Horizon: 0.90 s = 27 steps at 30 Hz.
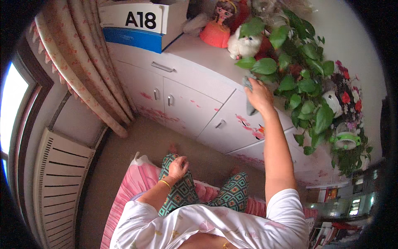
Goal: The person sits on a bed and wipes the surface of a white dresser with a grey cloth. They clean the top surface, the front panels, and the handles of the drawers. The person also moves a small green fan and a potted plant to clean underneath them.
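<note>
My right hand [260, 95] reaches forward and grips a grey cloth [250, 104] at the front edge of a white cabinet [192, 90]. Part of the cloth lies at the top edge, and the rest hangs down in front of a door with printed blossoms. Close beyond that hand are the green leaves of a trailing potted plant [307, 84] and a white toy cat [244, 43]. My left hand [178, 167] rests on my patterned trouser leg [182, 186], its fingers loosely curled with no object visible in them.
On the cabinet top stand a doll in a coral dress [216, 31], a box [133, 23] with a blue base, artificial flowers [346, 96] and a small green fan [345, 140]. A curtain [77, 56] and a radiator [62, 186] are at left. Pink bedding [133, 183] lies beneath me.
</note>
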Tool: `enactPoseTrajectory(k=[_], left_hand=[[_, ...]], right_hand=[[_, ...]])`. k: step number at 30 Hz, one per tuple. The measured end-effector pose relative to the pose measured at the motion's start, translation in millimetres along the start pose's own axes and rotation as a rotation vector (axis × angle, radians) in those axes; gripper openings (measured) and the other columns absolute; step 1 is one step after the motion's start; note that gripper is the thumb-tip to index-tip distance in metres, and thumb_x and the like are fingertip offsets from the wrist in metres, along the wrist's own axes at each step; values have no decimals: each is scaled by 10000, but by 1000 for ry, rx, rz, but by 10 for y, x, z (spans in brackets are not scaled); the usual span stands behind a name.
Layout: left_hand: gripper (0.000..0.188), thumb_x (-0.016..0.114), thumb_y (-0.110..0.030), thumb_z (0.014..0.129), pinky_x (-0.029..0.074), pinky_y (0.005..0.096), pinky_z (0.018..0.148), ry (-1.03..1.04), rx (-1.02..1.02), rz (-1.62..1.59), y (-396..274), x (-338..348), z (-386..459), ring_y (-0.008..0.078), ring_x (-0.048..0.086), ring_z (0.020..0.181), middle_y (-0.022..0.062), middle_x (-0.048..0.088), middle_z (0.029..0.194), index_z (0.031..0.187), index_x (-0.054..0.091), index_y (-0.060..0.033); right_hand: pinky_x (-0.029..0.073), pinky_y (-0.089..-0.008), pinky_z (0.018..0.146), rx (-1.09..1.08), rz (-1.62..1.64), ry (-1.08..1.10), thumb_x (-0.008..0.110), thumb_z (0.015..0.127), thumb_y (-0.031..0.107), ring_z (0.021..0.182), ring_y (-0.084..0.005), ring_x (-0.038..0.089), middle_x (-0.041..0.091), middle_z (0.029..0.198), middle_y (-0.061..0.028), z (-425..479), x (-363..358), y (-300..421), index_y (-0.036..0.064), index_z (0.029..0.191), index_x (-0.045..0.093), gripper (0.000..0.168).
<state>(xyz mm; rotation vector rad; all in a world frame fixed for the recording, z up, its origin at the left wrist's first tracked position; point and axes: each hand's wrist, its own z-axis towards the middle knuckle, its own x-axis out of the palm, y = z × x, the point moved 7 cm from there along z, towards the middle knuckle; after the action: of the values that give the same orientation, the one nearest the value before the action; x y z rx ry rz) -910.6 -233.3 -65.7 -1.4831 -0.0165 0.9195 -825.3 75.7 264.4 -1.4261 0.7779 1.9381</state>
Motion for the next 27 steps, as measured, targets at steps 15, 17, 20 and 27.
enactPoseTrajectory(k=[15,17,20,27], left_hand=[[250,610,-281,741,491,411,673,63,15,12,146,52,161,323,598,777,131,599,801,844,602,-53],[254,607,-287,744,491,409,671,64,4,37,168,56,211,322,598,775,130,605,809,830,598,-49],[255,604,-294,747,489,412,663,39,-46,15,221,-41,186,326,596,763,129,604,810,823,593,-50],[248,609,-286,739,490,419,666,-25,-21,0,299,-72,122,336,593,771,141,606,830,823,592,-54]], right_hand=[[428,-433,879,-463,254,-99,533,784,285,1032,-362,534,578,1105,-188,1834,743,2118,64,1097,574,386],[442,-447,851,-342,136,-91,548,765,286,994,-376,555,588,1085,-199,1988,821,2086,63,1053,596,367],[446,-439,837,-344,150,12,541,784,261,1004,-373,546,577,1110,-188,1790,773,2238,69,1059,586,339],[406,-407,928,-910,-35,-467,528,787,187,1103,-303,482,499,1250,-79,670,596,2360,161,1077,612,303]])
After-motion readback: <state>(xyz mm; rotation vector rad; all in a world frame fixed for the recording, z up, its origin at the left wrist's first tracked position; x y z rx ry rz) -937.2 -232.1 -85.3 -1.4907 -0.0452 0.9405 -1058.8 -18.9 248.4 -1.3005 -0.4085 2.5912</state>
